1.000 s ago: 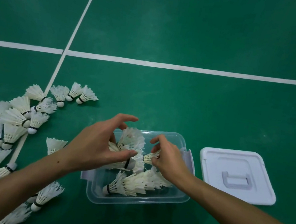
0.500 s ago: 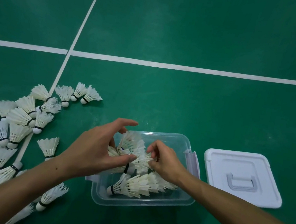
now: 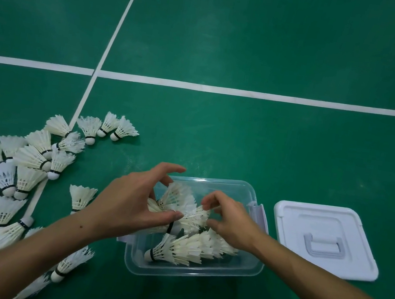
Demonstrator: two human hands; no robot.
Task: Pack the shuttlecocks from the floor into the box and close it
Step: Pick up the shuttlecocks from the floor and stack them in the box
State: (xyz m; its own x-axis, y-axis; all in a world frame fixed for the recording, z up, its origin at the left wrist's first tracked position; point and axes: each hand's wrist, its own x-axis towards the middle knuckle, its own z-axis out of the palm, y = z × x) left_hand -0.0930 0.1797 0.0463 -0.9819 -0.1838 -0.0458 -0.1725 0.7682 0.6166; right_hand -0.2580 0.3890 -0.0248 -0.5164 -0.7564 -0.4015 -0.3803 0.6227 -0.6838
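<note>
Looking down over the green court floor (image 3: 218, 139), I see my left hand (image 3: 128, 205) above the left part of the clear plastic box (image 3: 236, 272), its grip half closed: thumb and curled fingers pinch a nested stack of shuttlecocks (image 3: 177, 203) that lies across the box's opening. My right hand (image 3: 231, 224) is at the other end of that stack, fingers bent around the feather tips, with the grip loosely shut on them as far as I can tell. Below both hands, a second row of nested shuttlecocks (image 3: 181, 247) lies along the bottom of the box, cork end toward its near left corner. The box's right latch flap (image 3: 258, 213) stands up on its right wall. The white lid (image 3: 325, 236) lies flat on the floor just beside the box's right side, handle up. Loose shuttlecocks (image 3: 26, 163) are heaped on the floor to the left, spreading over a white court line (image 3: 110, 42), and one shuttlecock (image 3: 80, 198) stands alone between the heap and my left hand.
</note>
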